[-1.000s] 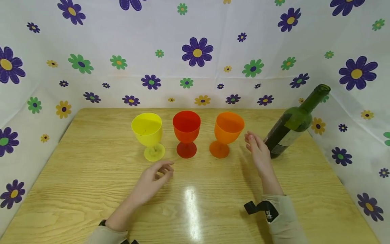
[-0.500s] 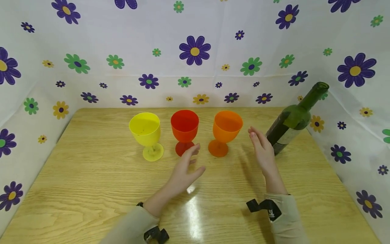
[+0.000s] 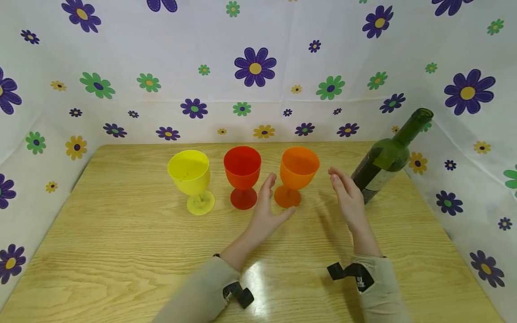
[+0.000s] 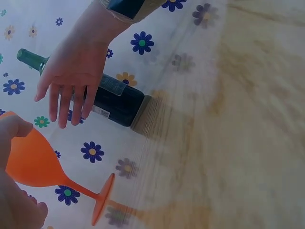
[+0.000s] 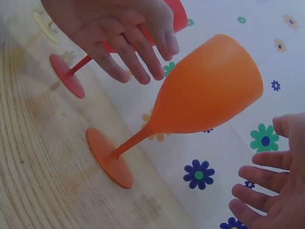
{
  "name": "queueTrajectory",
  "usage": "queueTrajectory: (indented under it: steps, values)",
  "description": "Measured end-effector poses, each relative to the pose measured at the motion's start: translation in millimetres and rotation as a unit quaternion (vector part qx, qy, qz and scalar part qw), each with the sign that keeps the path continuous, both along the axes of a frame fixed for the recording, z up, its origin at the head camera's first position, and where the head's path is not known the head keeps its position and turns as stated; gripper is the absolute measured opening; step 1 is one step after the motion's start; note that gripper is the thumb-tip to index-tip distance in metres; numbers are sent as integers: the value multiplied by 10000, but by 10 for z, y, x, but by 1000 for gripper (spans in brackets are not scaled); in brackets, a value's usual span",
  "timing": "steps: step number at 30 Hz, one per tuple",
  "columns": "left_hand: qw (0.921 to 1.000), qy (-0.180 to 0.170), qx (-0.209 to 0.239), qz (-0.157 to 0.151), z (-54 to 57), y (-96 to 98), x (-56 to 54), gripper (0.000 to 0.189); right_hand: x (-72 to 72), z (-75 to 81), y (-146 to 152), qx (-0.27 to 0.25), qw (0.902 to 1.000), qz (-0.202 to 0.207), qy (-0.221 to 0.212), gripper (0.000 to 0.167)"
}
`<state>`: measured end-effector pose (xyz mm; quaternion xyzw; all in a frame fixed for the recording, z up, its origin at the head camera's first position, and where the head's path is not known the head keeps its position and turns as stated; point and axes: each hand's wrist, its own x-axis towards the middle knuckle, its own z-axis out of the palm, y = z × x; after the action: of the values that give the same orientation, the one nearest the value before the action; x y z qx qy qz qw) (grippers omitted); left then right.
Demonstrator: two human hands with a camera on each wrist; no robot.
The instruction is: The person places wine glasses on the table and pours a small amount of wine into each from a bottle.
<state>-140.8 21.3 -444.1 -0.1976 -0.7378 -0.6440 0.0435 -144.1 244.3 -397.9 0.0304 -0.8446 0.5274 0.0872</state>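
Note:
An orange goblet point(image 3: 300, 168) stands upright on the table between my two hands. My left hand point(image 3: 264, 220) is at its left with thumb and fingers spread apart; in the right wrist view a gap shows between this hand point(image 4: 16, 179) and the goblet's bowl point(image 5: 209, 90). On the goblet's other side, my right hand point(image 3: 350, 199) hovers with fingers extended and nothing in its grasp, as the right wrist view point(image 5: 274, 186) also shows. Just behind that hand, a green wine bottle point(image 3: 385, 157) stands near the table's right side, its lower part partly covered in the head view.
A red goblet point(image 3: 242, 168) stands left of the orange one, close to my left hand. Farther left is a yellow goblet point(image 3: 190, 172). The wooden table point(image 3: 121, 242) ends at a flower-patterned cloth point(image 3: 169, 54) behind and along the sides.
My left hand has swept right and forward, from in front of the yellow goblet to beside the orange one, its fingers spreading. The right hand has barely moved. Goblets and bottle stay put.

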Motion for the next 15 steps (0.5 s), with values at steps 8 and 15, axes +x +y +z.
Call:
queueTrajectory:
  steps: [8,15]
  values:
    - [9985,-262,177,451,-82,246,-171,98,9,25,5,-10,10000,48,-28,52]
    - [9958,-221,555,695,-225,372,-317,105,38,80,-12,184,9973,-299,641,38]
